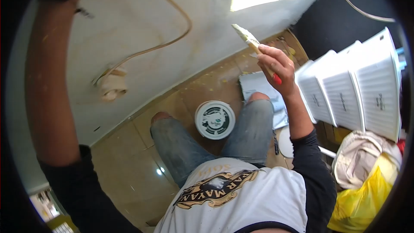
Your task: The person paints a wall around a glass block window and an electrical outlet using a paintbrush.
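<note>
My right hand (278, 67) is closed around a paintbrush (246, 35), held up in front of the wall. White paint or filler coats the brush's tapered end, which points up and left. Its light wooden handle ends in a red tip below my fingers. My left arm reaches up along the left side, with a dark band at the wrist. The left hand itself runs out of the top of the view. On the floor between my knees stands a round tub (214, 120) with a white, smeared lid.
A cable (188, 26) hangs across the pale wall (142, 21) to a wrapped outlet (113, 87). White ribbed panels (340, 95) stand at the right. Below them are a beige cloth bundle (360, 157) and a yellow plastic bag (358, 205). A silvery sheet (256, 87) lies on the tiled floor.
</note>
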